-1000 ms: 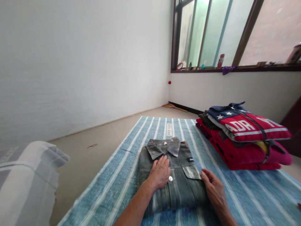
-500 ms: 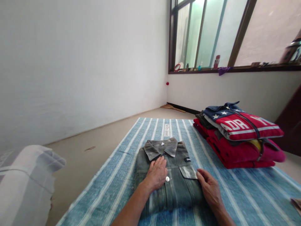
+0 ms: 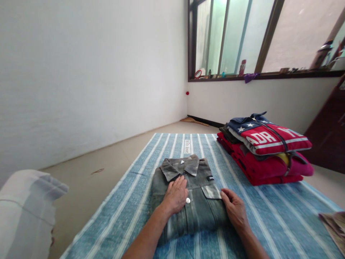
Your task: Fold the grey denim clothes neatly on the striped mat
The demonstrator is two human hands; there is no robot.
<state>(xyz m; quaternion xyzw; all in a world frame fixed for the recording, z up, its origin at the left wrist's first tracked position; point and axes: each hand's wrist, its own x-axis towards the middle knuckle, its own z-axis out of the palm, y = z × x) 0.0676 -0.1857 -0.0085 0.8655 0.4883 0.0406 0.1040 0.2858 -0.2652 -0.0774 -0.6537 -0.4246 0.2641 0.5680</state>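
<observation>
A folded grey-green denim jacket (image 3: 201,212) lies collar-away on the blue and white striped cloth (image 3: 129,201). It has a pointed collar, a white button, a small dark label and a paler pocket flap. My left hand (image 3: 176,194) rests flat on its front, just below the collar, with fingers stretched out. At the jacket's right edge is my right hand (image 3: 235,208), its thumb and fingertips touching the side by the pocket flap. Those fingers are bent close together on the denim edge.
A stack of folded clothes (image 3: 266,151), red with a starred top piece, stands at the right rear. Brown fabric (image 3: 335,226) lies at the right edge. Pale draped cloth (image 3: 27,212) is at the left. Small items line the windowsill (image 3: 229,78).
The whole view has shifted slightly, bringing more of the brown fabric into sight at the right. Both hands keep their places on the jacket.
</observation>
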